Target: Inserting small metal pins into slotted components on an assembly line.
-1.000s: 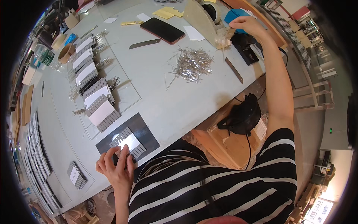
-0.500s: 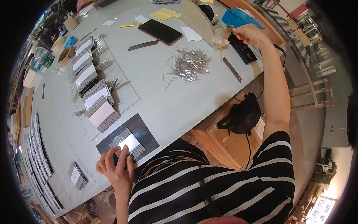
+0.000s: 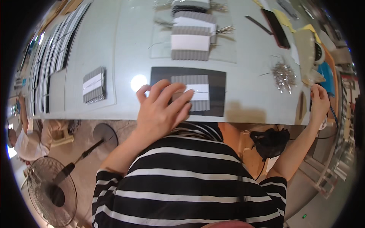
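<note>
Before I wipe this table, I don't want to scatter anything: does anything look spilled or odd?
Nothing looks damaged. The heap of thin wires stands out: it lies in a loose tangle left of the right hand, with stray ends poking out, unlike the neat grey pack under the left hand.

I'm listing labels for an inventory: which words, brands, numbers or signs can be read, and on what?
None can be read.
White band by the left hand: no legible print.
Phone: no legible text.
Small green light, lower right: too small and blurred to tell.
</note>
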Motion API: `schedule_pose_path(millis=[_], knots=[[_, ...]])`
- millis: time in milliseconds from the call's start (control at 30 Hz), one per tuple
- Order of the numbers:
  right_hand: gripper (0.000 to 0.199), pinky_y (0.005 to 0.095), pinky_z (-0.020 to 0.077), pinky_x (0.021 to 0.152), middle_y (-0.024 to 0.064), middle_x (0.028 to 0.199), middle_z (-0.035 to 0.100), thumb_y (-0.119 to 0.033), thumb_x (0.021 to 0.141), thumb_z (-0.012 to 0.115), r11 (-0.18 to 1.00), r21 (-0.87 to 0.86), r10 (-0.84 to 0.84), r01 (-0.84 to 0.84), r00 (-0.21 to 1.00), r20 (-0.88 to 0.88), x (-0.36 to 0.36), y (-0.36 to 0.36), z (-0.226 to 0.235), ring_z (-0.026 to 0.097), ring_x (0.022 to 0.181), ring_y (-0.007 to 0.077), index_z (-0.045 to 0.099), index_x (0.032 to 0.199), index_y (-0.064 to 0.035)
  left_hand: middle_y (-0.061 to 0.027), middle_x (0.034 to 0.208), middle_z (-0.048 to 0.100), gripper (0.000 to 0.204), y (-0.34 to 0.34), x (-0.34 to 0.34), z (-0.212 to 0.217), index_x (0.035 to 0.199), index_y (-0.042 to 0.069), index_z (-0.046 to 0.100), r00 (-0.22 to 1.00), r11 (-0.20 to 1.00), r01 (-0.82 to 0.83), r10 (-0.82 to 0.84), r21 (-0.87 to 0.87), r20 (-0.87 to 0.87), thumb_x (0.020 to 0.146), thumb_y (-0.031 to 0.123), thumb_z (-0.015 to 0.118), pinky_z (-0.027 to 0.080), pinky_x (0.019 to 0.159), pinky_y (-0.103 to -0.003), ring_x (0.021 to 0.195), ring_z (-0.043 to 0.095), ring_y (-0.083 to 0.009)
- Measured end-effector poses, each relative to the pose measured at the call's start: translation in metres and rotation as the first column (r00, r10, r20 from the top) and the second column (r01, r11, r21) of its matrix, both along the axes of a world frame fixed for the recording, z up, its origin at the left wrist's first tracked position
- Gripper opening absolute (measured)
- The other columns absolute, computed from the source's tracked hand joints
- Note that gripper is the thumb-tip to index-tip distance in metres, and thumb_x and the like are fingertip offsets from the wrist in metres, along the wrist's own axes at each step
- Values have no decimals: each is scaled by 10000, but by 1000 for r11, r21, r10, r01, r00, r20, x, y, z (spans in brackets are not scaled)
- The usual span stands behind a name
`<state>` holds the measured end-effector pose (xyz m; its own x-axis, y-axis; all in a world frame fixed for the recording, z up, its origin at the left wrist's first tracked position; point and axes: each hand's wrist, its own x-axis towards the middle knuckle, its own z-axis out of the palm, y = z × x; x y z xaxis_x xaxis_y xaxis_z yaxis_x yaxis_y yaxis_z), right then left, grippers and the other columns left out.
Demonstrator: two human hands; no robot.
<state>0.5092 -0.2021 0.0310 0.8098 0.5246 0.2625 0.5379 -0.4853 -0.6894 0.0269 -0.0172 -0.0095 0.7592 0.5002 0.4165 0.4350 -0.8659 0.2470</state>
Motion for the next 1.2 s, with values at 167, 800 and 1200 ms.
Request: schedule_pose_path(millis=[167, 800, 1200], knots=[[106, 235, 500, 642, 33, 817, 686, -66, 887, 720, 878, 258, 474, -403, 657, -587, -229, 60, 2, 612, 687, 87, 713, 981, -18, 7, 1191, 620, 328, -6, -4, -13, 1147, 197, 713, 1000, 1000, -6, 6, -6, 25, 823, 231, 751, 281, 962, -431, 1123, 514, -221], [104, 175, 481, 661, 7, 846, 683, -4, 914, 708, 850, 380, 504, -365, 773, -384, -314, 88, -39, 612, 739, 41, 692, 1014, 20, -5, 1183, 615, 340, -7, 3, -9, 1143, 168, 703, 997, 996, 32, -25, -83, 74, 811, 226, 752, 288, 936, -442, 1092, 543, -211], [104, 213, 505, 803, 73, 944, 713, 12, 946, 656, 831, 340, 541, -440, 782, -308, -313, 86, -40, 653, 873, 96, 647, 1050, 15, -11, 1191, 615, 349, -8, 2, -10, 1133, 149, 704, 997, 995, 35, -27, -96, 78, 797, 228, 756, 289, 938, -442, 1097, 542, -219]])
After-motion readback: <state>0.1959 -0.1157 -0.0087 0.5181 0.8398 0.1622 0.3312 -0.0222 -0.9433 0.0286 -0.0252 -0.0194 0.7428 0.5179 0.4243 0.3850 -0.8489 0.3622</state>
